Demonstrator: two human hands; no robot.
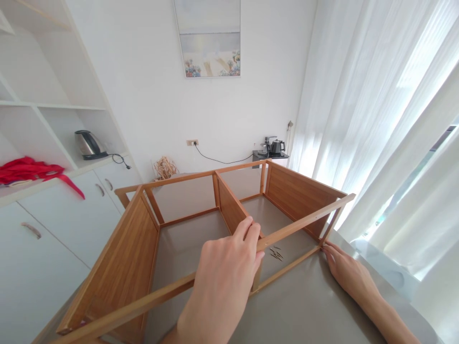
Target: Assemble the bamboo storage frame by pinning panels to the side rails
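A wooden furniture frame (pixel 301 221) with side panels and a middle divider panel (pixel 233 203) rests on a grey tabletop (pixel 283 310). My left hand (pixel 224 267) is closed over the upper front rail where the divider meets it, its fingers bent over the wood. Down at the frame's front right corner, my right hand (pixel 346 270) grips the foot of the corner post by the lower rail, some fingertips hidden behind the wood. Several small metal screws (pixel 277 254) lie on the tabletop inside the right compartment, just beyond my left hand.
White cabinets with shelves (pixel 53 215) stand at the left, holding an electric kettle (pixel 89 145) and red cloth (pixel 28 172). A small black-topped stand (pixel 268 155) with appliances is by the far wall. White curtains (pixel 362 95) hang along the right.
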